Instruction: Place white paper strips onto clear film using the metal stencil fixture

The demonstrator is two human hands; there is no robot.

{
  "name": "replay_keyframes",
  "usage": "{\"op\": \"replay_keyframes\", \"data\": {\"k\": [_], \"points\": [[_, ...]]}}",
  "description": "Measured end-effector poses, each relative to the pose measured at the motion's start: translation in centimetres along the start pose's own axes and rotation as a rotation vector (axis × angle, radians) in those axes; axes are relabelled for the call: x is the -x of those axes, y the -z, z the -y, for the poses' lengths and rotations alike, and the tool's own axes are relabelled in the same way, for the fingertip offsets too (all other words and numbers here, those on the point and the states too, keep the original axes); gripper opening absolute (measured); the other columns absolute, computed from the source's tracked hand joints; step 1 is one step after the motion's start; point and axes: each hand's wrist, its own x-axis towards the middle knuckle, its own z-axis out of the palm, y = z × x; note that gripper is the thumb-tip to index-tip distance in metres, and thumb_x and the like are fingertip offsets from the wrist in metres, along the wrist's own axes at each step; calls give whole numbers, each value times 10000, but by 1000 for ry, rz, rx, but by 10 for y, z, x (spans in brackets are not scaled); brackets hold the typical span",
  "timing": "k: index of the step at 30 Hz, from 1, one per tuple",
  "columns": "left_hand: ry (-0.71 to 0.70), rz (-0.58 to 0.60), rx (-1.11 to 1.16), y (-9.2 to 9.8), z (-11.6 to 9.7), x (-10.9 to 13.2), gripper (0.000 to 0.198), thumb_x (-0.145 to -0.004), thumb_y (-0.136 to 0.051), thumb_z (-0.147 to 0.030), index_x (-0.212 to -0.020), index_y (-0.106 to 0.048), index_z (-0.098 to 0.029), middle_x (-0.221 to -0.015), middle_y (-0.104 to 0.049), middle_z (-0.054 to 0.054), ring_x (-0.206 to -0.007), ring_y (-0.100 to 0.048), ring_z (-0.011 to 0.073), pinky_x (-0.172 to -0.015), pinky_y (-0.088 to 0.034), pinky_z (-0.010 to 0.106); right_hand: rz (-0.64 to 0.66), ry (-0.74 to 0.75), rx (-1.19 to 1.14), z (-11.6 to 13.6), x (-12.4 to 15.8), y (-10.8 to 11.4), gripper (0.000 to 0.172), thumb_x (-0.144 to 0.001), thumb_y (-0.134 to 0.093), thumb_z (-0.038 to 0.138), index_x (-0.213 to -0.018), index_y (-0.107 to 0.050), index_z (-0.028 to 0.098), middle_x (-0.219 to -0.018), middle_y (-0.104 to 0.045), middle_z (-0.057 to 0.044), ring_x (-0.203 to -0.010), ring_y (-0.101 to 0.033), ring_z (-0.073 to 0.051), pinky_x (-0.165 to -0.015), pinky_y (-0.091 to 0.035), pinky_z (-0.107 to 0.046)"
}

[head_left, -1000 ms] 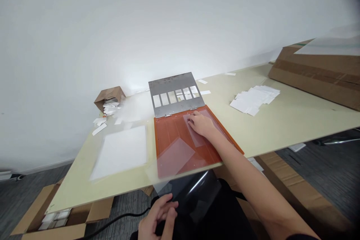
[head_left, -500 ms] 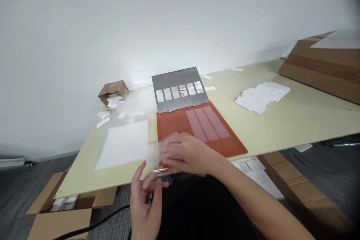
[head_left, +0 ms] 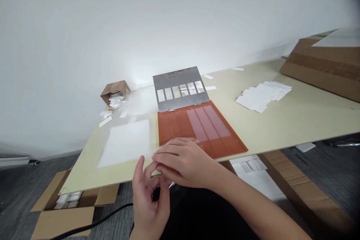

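Right hand (head_left: 182,163): over the front edge of the pale table board (head_left: 295,120), fingers curled and pressed together, lying across the near edge of the orange tray (head_left: 171,127). Left hand (head_left: 149,202): raised just below the board's edge, fingers bent and spread apart, with the index fingertip (head_left: 139,167) close to the right hand. I cannot tell whether the two hands touch. A thin glint shows between them at the board's edge (head_left: 171,184), but I cannot tell from my view whether either hand pinches a clear film.

The orange tray lies flat on the board, directly ahead of the right hand. Three translucent strips (head_left: 205,122) lie side by side on its right half. A steel stencil plate (head_left: 176,84) with a row of rectangular windows is joined by hinges to the tray's far edge and lies opened back.

Left of the tray is a white sheet (head_left: 125,144). White slips (head_left: 115,101) spill from a small kraft cardboard box (head_left: 114,90) near the wall. To the right lies a loose pile of white cards (head_left: 263,95), with a large cardboard carton (head_left: 317,67) beyond. On the floor, lower left, is an open carton (head_left: 63,221), with a black cable (head_left: 92,225) running beside it.
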Motion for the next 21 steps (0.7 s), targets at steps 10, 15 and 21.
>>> {"op": "replay_keyframes", "data": {"k": [10, 15, 21], "points": [[-271, 21, -130, 17, 12, 1, 623, -958, -609, -150, -1526, -374, -251, -1185, -738, 109, -1001, -762, 174, -911, -615, 286, -137, 278, 299, 13, -12, 7, 213, -868, -553, 86, -693, -640, 171, -744, -690, -12, -648, -558, -123, -578, -426, -293], [-226, -41, -65, 14, 4, 6, 554, -953, -644, -188, -1469, -454, -256, -1123, -757, 71, -974, -760, 150, -887, -622, 254, -143, 294, 287, 17, -13, 9, 195, -870, -571, 96, -700, -640, 162, -720, -650, -7, -640, -542, -128, -545, -389, -292], [-108, -85, -27, 3, -9, 14, 500, -963, -646, -241, -1427, -463, -283, -1045, -763, 31, -892, -757, 140, -862, -625, 278, -142, 259, 241, 13, -13, 14, 229, -901, -528, 102, -701, -611, 176, -665, -610, 22, -602, -518, -117, -586, -426, -289]]}}
